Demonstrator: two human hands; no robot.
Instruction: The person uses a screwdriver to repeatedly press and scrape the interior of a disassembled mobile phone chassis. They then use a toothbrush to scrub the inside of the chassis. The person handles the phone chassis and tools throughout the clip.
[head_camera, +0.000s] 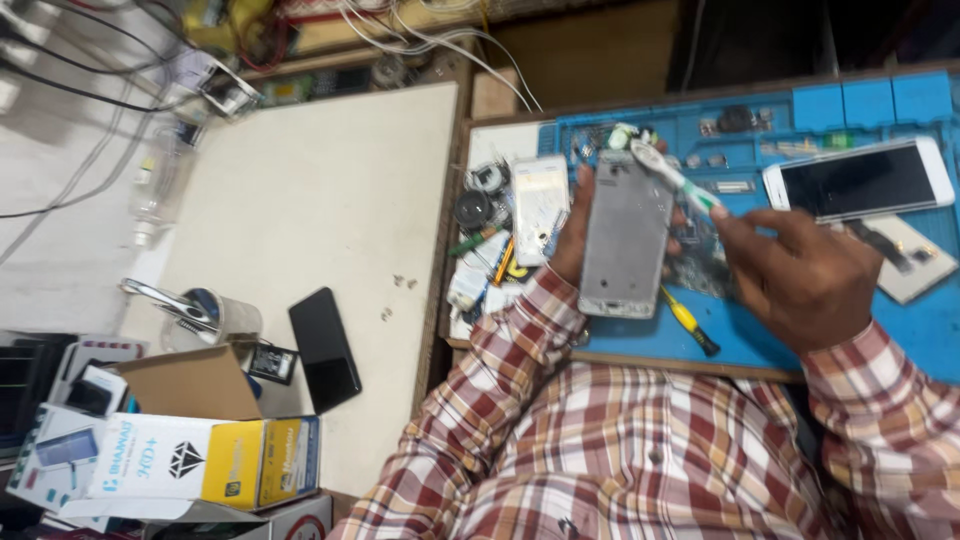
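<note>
A checked shirt (620, 450) fills the foreground as a person leans over a cluttered repair worktop (310, 210). The left hand (572, 235) is wrapped around the back of a grey phone frame (626, 236), holding it upright and tilted just above a blue work mat (900, 330). The right hand (795, 275) pinches the handle of a white-and-green toothbrush (672, 176), whose bristled head rests against the frame's upper right corner.

Brushing well here looks to call for short, light strokes, with the left hand's fingers kept to the frame's edges so the head can pass freely, and the frame held over the mat so loosened dirt falls there and not onto other parts.

A yellow-handled screwdriver (689, 322) lies on the mat just below the frame. A white phone (860, 180) rests face up to the right, well apart from the brush. A black phone (324, 349) lies on the pale board to the left, near cardboard boxes (190, 455) and a tangle of cables (90, 60).
</note>
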